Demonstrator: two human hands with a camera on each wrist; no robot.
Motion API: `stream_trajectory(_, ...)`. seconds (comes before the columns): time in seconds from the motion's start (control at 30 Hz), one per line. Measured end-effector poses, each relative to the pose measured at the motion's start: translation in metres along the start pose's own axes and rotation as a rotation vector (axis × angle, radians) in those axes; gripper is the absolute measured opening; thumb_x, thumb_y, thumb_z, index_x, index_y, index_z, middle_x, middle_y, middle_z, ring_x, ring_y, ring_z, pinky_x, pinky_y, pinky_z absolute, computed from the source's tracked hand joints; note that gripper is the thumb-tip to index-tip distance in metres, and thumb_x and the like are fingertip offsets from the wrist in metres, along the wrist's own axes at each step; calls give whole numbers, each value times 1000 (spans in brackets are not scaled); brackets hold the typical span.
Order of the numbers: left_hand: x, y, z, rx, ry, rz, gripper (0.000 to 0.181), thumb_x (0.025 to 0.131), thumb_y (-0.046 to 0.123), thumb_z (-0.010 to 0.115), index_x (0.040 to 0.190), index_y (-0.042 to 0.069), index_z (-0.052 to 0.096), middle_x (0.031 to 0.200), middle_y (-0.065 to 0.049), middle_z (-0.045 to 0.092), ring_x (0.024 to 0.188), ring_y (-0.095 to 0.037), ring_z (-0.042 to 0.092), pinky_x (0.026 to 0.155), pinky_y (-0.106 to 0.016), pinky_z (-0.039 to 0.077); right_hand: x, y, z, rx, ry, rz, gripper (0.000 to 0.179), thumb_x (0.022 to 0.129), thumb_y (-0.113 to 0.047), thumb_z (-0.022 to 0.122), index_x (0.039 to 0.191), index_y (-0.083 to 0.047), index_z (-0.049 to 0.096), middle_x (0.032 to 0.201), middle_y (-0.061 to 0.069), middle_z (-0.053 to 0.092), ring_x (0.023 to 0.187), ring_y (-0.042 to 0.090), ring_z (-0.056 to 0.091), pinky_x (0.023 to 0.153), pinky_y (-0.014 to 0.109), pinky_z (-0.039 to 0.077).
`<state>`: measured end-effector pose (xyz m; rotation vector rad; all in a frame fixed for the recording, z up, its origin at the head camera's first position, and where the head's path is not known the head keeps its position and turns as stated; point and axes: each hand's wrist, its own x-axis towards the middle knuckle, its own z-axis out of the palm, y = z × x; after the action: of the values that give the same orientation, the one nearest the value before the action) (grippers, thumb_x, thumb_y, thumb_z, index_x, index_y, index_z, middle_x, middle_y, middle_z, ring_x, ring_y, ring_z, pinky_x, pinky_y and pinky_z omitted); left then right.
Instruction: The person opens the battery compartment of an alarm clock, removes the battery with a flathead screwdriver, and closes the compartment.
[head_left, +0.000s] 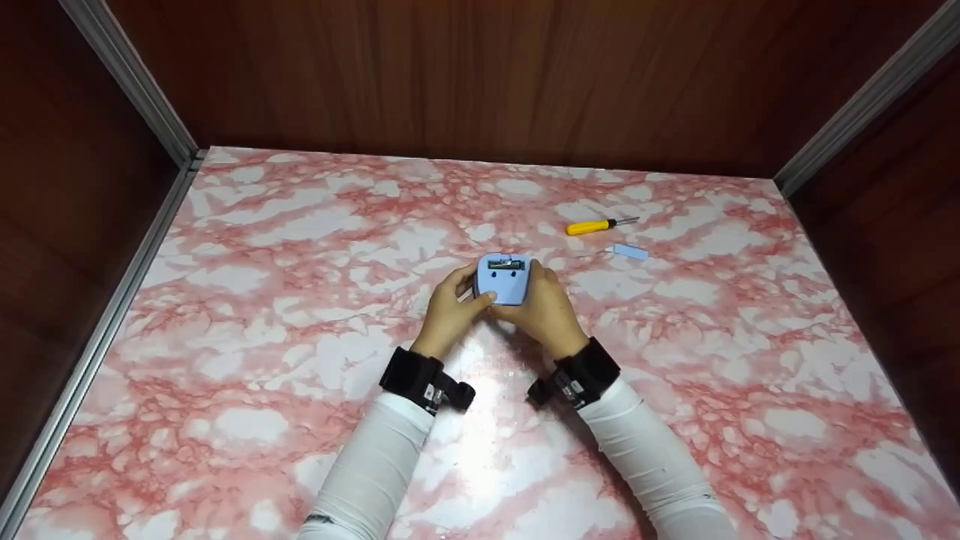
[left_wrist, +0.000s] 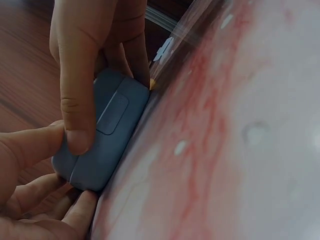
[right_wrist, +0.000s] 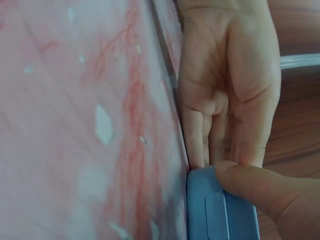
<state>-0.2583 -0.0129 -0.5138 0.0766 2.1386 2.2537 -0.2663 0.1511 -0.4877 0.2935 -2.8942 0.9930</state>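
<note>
My left hand [head_left: 448, 311] and right hand [head_left: 549, 309] hold a light-blue plastic device [head_left: 504, 289] with rounded corners between them, just over the table. On its upper face is an uncovered slot [head_left: 506, 264] with a metallic part inside, and two dark round spots lie below it. The left thumb [head_left: 489, 297] presses the face's lower edge. In the left wrist view, the right thumb [left_wrist: 78, 137] lies across the device's near side, beside a seam and a rounded panel [left_wrist: 114, 114]. Fingers behind the device are partly hidden.
Beyond the right hand, a yellow-handled screwdriver [head_left: 590, 227] lies on the red-and-white marbled table [head_left: 300, 315]. Near it is a small light-blue rectangular piece [head_left: 631, 252]. Dark wood panels [head_left: 480, 75] with metal edge strips [head_left: 142, 82] enclose the table's back and sides.
</note>
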Motion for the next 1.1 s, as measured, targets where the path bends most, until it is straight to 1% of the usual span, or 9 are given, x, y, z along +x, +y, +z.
stream_trajectory(0.1, 0, 0, -1, 4, -1, 11, 62, 90, -3, 71, 147, -5, 47, 152, -23, 46, 139, -35, 47, 113, -32, 43, 1, 1, 0, -8, -5, 8, 95, 73, -29, 91, 140, 17, 42, 121, 33, 58, 103, 39, 61, 93, 49, 55)
stream_trajectory(0.27, 0, -1, -2, -4, -1, 10, 63, 89, -2, 72, 147, -4, 46, 151, -23, 46, 138, -35, 48, 114, -33, 42, 3, 5, -2, -4, -16, 13, 101, 71, -35, 92, 142, 16, 40, 124, 31, 58, 103, 39, 62, 95, 49, 55)
stream_trajectory(0.43, 0, -2, -2, -18, -2, -11, 65, 89, 0, 73, 148, -2, 46, 152, -21, 47, 139, -33, 47, 115, -32, 41, 5, 9, -3, 7, -22, 2, 104, 69, -35, 94, 142, 16, 40, 125, 31, 57, 104, 38, 61, 97, 48, 54)
stream_trajectory(0.63, 0, -2, -3, -29, 0, -28, 66, 87, 0, 76, 146, -2, 47, 151, -20, 47, 139, -32, 46, 114, -31, 42, 8, 14, -4, 23, -40, -5, 105, 68, -36, 94, 142, 15, 40, 127, 31, 56, 108, 39, 60, 98, 48, 53)
stream_trajectory(0.73, 0, -2, -3, -48, -2, -29, 66, 86, -1, 77, 145, -3, 47, 151, -20, 47, 140, -32, 46, 113, -30, 42, 9, 16, -7, 35, -62, -18, 107, 69, -35, 94, 144, 14, 38, 131, 32, 54, 112, 40, 59, 101, 49, 52)
stream_trajectory(0.87, 0, -3, -4, -76, -18, -22, 66, 85, -2, 77, 144, -4, 46, 151, -22, 46, 142, -32, 43, 114, -31, 42, 10, 18, -12, 60, -103, -44, 105, 69, -30, 95, 146, 13, 37, 134, 31, 54, 115, 40, 58, 102, 49, 51)
stream_trajectory(1.1, 0, -5, -7, -20, -45, -18, 72, 85, 2, 80, 148, -2, 44, 153, -19, 45, 143, -32, 42, 117, -33, 38, 13, 21, -20, 81, -155, -91, 98, 66, -23, 95, 142, 10, 44, 132, 26, 58, 114, 36, 59, 103, 48, 49)
